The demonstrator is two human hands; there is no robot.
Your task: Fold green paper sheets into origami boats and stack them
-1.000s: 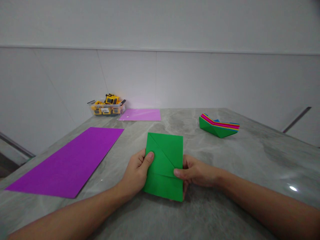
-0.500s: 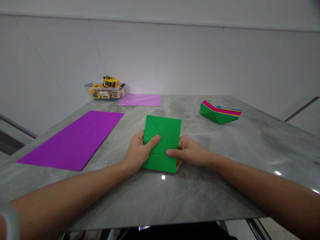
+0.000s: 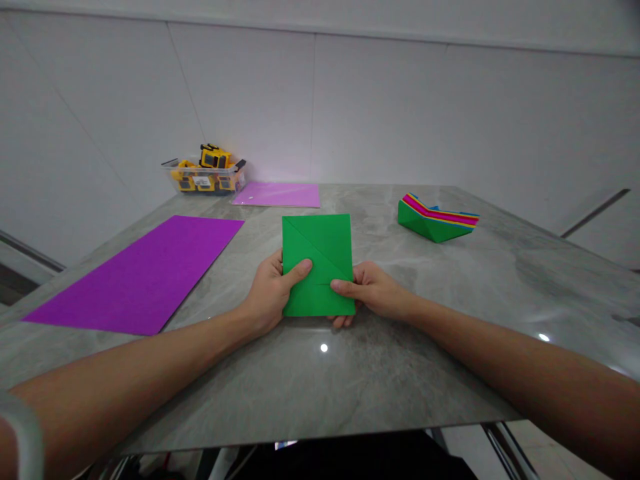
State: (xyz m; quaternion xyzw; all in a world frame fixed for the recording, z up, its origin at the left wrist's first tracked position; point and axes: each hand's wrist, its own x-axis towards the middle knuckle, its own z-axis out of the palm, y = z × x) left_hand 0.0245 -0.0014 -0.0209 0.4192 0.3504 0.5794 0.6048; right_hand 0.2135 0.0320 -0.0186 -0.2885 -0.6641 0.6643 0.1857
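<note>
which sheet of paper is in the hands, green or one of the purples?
The green folded sheet, pinched by left hand and right hand. Both purple sheets lie flat, untouched.

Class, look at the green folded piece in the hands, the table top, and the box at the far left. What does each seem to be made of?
Green folded piece: thin matte paper, judging by its sharp diagonal crease and flat layers.
Table top: probably polished stone or a stone-look slab; grey veining, glossy light reflections.
Box: likely clear plastic; yellow toy vehicles show through its walls.
</note>
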